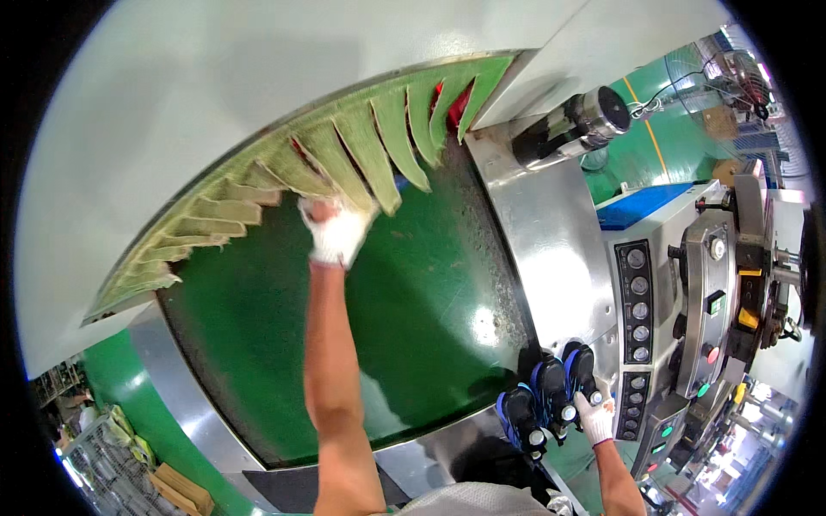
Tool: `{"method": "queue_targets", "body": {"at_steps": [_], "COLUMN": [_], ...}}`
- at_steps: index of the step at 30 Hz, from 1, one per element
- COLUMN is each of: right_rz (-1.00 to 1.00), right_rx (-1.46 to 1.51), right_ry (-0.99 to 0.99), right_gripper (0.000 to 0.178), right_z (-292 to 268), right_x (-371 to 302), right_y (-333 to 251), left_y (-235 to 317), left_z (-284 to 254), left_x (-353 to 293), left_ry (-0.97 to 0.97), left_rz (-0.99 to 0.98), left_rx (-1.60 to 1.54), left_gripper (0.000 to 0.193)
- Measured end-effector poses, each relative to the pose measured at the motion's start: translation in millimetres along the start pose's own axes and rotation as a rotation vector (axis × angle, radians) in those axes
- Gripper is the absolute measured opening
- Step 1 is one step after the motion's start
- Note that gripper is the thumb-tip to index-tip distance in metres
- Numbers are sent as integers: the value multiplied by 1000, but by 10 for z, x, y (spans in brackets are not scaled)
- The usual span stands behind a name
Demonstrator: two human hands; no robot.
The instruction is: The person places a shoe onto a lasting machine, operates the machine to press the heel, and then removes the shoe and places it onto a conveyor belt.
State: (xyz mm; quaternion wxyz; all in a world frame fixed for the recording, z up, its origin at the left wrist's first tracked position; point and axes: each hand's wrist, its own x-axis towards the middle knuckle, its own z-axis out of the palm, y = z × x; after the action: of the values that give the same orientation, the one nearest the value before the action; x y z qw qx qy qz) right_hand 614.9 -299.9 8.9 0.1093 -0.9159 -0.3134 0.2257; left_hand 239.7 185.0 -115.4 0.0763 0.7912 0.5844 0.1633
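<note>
My left hand (338,234), in a white glove, reaches far over the green conveyor belt (413,284) and meets the lower edge of a curtain of green fabric strips (344,155). Its fingers are blurred and partly covered by the strips, so their grip does not show. At the lower right, my gloved right hand (596,419) is closed at the rounded end of a black-and-blue shoe (581,368). Two similar shoes, a middle shoe (549,387) and a left shoe (520,417), lie beside it along the belt's near right corner. Small red patches show through slits in the curtain.
A pale machine housing (198,77) arches above the curtain. On the right metal ledge (555,249) stands a dark cylindrical bottle (572,129). Beyond it is a machine with a column of round gauges (637,297). A wire basket (95,451) and cardboard (181,490) sit at lower left.
</note>
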Motion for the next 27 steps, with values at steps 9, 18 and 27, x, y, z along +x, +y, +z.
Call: {"method": "queue_targets", "body": {"at_steps": [9,18,27], "right_rz": [-39,-788,-166], "right_rx": [91,270,657], "right_ry": [-118,-341,-308], "right_gripper": [75,110,85], "right_z": [9,-1359,-2696], "right_x": [14,-809,-1425], "right_y": [228,-345,1179], "left_y": [1079,3195,6275], "left_z": [-909,-2200,-3184], "left_x": [-2301,-2615,-2503], "left_ry": [-230,-487,-566], "left_rz": [-183,868,1366], "left_rx": [-558,-610,-546], "left_gripper": [59,56,55]}}
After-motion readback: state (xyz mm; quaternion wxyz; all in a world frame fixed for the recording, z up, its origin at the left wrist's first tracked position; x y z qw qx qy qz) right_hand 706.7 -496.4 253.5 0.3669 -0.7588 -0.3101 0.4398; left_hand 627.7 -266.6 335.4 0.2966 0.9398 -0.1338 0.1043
